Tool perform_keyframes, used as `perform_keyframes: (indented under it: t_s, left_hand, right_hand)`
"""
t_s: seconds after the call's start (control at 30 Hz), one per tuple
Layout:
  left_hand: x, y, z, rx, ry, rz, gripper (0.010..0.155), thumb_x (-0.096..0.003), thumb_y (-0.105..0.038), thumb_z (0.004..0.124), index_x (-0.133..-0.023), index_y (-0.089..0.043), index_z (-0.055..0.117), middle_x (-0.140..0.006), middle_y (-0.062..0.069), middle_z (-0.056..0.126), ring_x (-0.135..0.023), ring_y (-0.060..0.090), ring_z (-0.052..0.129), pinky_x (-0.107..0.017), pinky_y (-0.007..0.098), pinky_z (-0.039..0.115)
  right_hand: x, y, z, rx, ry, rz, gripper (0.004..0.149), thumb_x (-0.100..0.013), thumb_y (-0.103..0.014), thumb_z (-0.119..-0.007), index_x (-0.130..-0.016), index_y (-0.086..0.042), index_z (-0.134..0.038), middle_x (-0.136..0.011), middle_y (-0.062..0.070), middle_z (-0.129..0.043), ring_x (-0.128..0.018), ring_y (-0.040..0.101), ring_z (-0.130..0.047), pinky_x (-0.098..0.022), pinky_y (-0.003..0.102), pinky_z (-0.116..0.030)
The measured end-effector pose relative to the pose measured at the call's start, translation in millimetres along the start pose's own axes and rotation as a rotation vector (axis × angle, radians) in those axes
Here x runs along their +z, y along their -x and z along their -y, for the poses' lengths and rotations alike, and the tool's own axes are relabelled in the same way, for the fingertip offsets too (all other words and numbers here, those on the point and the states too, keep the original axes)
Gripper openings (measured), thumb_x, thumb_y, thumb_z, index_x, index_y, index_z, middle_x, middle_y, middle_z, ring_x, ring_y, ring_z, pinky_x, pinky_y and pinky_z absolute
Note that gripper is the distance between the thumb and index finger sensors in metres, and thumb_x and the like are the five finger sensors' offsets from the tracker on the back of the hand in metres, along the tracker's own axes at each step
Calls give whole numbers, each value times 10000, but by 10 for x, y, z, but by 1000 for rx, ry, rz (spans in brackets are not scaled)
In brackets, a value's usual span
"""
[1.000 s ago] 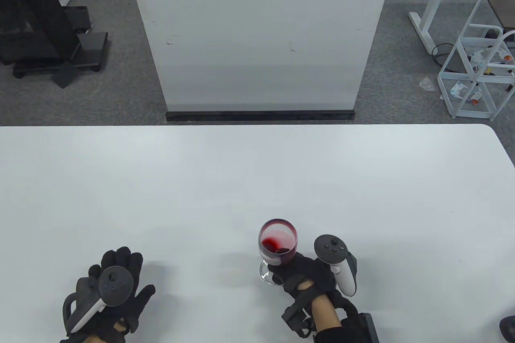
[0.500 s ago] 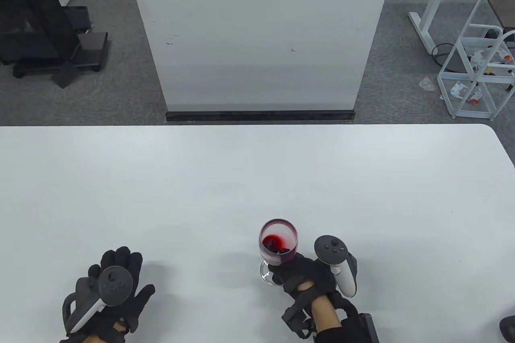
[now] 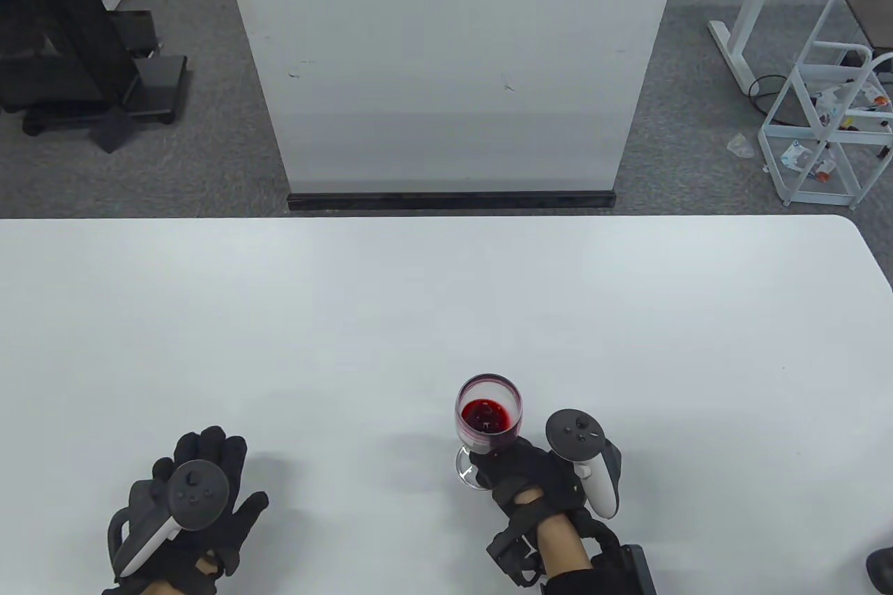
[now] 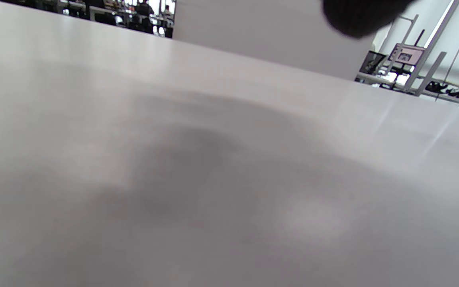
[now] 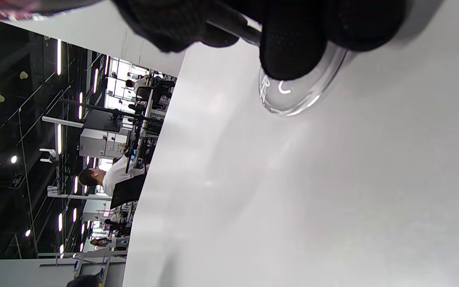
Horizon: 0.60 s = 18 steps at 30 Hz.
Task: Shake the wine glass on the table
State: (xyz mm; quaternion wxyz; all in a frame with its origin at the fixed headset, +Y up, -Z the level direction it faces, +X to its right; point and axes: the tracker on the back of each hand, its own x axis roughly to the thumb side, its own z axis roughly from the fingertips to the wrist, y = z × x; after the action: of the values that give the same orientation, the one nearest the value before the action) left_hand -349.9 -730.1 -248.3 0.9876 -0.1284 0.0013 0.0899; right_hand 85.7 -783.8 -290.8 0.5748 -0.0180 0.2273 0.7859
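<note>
A clear wine glass [image 3: 488, 413] with a little red wine stands near the front middle of the white table [image 3: 446, 302]. My right hand [image 3: 520, 473] grips it low, around the stem under the bowl. In the right wrist view my gloved fingers [image 5: 289, 44] close over the stem, with the round glass foot [image 5: 297, 93] on or just above the table. My left hand [image 3: 199, 504] rests flat on the table at the front left, fingers spread and holding nothing. The left wrist view shows only bare tabletop and one dark fingertip [image 4: 357, 16].
A tall white panel [image 3: 446, 58] stands on the floor behind the table's far edge. A white wire cart [image 3: 830, 114] is at the far right, and black equipment [image 3: 70, 51] at the far left.
The glass has shifted slightly right and away with my right hand. The wine, earlier thrown to one side of the bowl, now sits level in it. My left hand has not moved.
</note>
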Motion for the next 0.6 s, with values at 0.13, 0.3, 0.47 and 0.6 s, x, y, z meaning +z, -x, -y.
perform_keyframes:
  t_s: [0.13,0.3,0.47,0.6]
  left_hand:
    - [8,4,-7,-5,-7,-6,769,-474,-602,599,-1052,-343,164,-1141,-47,20,-1054,272,-34,-751,521,27]
    - [3,5,-1,-8,-3,-7,769,-474,-602,599,-1052,-343,163,-1141,-46,20,-1053,272,-34,-751,521,28]
    - [0,6,-3,-2,-3,-6,770,-474,-604,598,-1052,-345,161,-1141,-46,19,-1054,271,-36,-752,521,27]
    - [4,8,-2,-6,-5,-9,770,-473,-602,599,-1052,-343,163,-1141,-45,21,-1053,272,-34,-751,521,29]
  right_hand:
    - [0,18,35,-5,19,-7,543,-512,-384,-786,-986,-202,-596,-1074,92,-555,-726,283,-813,-505,442,-748]
    - [7,-7,11,2,-8,-10,546,-498,-375,-793,-979,-191,-612,-1068,100,-567,-715,297,-827,-489,456,-753]
    - [30,11,1,18,88,-9,545,-515,-390,-763,-994,-203,-581,-1075,93,-550,-724,270,-820,-498,435,-755]
    - [15,12,46,7,-7,-18,540,-500,-386,-802,-973,-196,-625,-1065,90,-580,-711,291,-828,-487,449,-755]
